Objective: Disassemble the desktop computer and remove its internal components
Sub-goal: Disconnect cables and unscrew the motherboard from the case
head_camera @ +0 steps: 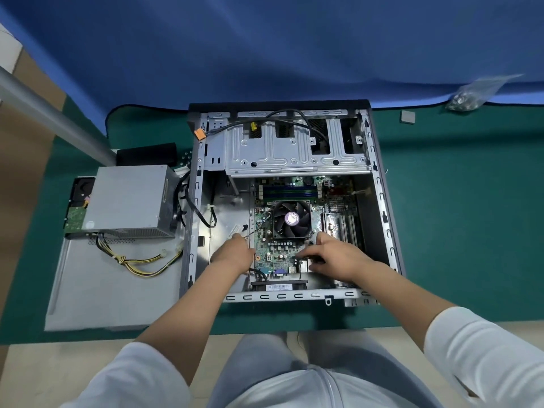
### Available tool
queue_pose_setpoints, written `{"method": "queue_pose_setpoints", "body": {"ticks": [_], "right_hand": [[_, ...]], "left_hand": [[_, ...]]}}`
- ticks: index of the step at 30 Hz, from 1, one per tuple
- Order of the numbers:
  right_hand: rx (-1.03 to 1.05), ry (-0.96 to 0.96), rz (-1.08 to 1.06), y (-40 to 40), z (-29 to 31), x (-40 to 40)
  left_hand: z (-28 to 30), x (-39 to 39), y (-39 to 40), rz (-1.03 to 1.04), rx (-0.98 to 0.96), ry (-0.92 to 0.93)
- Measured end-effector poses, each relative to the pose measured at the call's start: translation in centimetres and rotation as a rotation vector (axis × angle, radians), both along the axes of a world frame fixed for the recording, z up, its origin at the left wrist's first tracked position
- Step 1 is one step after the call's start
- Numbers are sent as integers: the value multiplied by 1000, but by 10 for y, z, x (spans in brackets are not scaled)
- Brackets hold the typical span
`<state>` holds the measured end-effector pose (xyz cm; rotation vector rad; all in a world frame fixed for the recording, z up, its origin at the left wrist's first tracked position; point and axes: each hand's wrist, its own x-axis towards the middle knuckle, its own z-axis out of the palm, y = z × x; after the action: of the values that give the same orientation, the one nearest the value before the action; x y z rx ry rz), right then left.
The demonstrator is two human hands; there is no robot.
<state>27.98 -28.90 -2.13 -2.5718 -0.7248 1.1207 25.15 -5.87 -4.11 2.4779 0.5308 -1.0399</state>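
On the green mat (441, 231), your hands reach into the open case (379, 201).
Your left hand (234, 254) rests at the motherboard's (279, 251) left edge, grip hidden; your right hand (332, 256) curls its fingers on the board below the fan (291, 219). The power supply (129, 198) sits outside, left.

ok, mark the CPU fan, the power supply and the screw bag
CPU fan (291, 218), head view, purple hub label.
power supply (129, 195), head view, bare grey top panel.
screw bag (468, 97), head view, bunched lower end.
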Motion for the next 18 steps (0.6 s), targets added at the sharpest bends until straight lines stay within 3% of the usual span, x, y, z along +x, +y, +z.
{"method": "queue_pose_setpoints", "body": {"ticks": [6,11,16,18], "right_hand": [[71,-147,-26,-6,-3,0],[40,192,-144,-14,-2,-7],[-14,214,-332,-12,-12,-4],[-75,262,-249,-8,-12,1]], "left_hand": [[-5,-1,1,-26,-32,26],[-10,-1,1,38,-117,11],[-10,0,2,108,-182,23],[-10,0,3,123,-200,24]]}}
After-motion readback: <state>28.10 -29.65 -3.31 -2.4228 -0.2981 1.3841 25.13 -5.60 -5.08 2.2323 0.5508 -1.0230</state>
